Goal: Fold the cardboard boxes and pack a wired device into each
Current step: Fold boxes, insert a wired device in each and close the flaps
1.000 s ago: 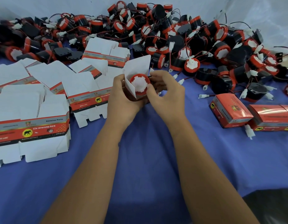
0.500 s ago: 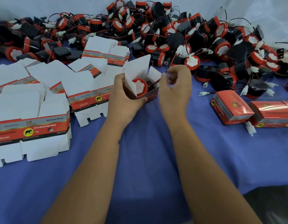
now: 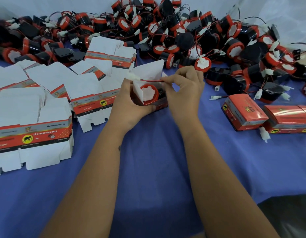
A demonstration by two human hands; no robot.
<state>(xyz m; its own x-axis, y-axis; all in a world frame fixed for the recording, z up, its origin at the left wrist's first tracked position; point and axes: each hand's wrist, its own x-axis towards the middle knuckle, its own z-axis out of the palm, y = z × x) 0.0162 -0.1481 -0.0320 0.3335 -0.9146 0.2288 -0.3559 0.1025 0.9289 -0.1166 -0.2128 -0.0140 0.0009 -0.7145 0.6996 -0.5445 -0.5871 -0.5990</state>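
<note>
Above the blue tabletop (image 3: 148, 169), left hand (image 3: 130, 103) grips the open box (image 3: 154, 102) holding a horn (image 3: 148, 91) while right-hand fingers (image 3: 167, 81) pinch its red wire (image 3: 152, 81), which likely needs tucking in next.

You worked over a plain blue-violet cloth (image 3: 148, 169), beside flat carton blanks (image 3: 31, 134) that were white inside and red and grey outside, with a black elephant on a yellow disc. The horn (image 3: 148, 91) in your open box (image 3: 159, 102) was black with a red rim and white face, trailing a red wire (image 3: 150, 81) to a white connector (image 3: 134, 77). The packed boxes (image 3: 243, 112) showed glossy red.
</note>
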